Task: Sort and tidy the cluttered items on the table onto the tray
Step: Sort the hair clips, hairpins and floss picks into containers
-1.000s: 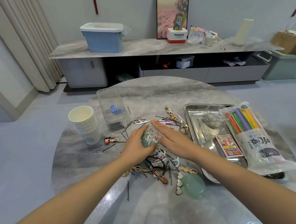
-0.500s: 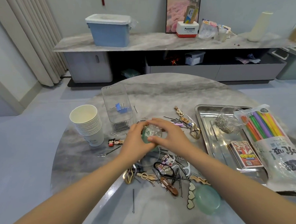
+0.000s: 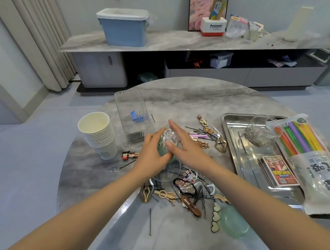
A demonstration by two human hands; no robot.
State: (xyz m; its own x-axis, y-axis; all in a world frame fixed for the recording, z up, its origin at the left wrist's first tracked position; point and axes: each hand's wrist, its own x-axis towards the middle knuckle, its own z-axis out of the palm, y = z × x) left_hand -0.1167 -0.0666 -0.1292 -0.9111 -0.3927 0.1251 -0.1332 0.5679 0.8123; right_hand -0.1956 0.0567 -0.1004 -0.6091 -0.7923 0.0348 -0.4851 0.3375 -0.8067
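The left hand (image 3: 151, 158) grips one small green-tinted jar (image 3: 167, 144) holding white pieces, lifted just above the desk (image 3: 190, 99) left of the steel tray (image 3: 234, 140). The right hand (image 3: 186, 145) lies flat, released, against the jar. The tray holds one glass jar of paper clips (image 3: 259, 133), one card box (image 3: 278, 172) and one straw pack (image 3: 307, 157). One cup stack (image 3: 98, 134) stands far left of the tray.

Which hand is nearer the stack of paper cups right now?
Left. The left hand grips the green jar just right of the cups, with small clutter between. The right hand lies flat on the jar's far side, further from the cups.
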